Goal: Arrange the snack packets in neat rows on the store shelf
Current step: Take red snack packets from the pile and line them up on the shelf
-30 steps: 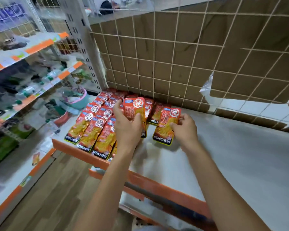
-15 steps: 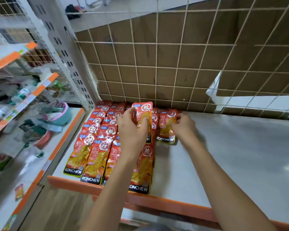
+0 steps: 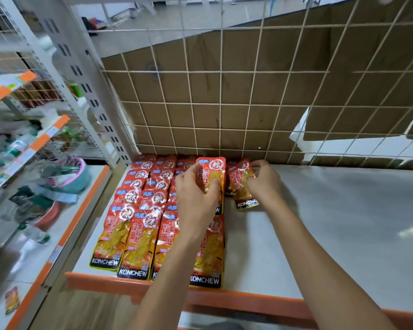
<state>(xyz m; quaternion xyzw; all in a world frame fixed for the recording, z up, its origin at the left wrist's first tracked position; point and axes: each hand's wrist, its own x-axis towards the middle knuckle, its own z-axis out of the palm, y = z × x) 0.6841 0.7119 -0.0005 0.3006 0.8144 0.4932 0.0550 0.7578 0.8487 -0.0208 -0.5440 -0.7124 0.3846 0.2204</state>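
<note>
1. My left hand (image 3: 196, 198) has thumb and fingers curled round a KONCHEW snack packet (image 3: 211, 171). I hold it tilted up off the pile so I can judge which row it belongs in.
2. My right hand (image 3: 265, 183) pinches the right edge of a second packet (image 3: 240, 182) with bent fingers. That one lies flat, label towards me, and I think I am squaring it up.
3. The second packet sits at the back, just beside the fourth row, and seems to start a fifth. Another packet's edge shows beneath it.
4. The laid rows (image 3: 134, 225) run front to back at the shelf's left end. Each packet overlaps the one behind it, so the brand names face the aisle.
5. The grey shelf (image 3: 332, 222) stretches away to the right. An orange lip (image 3: 248, 300) bounds it in front, and a wire grid (image 3: 221, 103) backed with cardboard (image 3: 284, 91) stands behind, which should stop packets sliding off.
</note>
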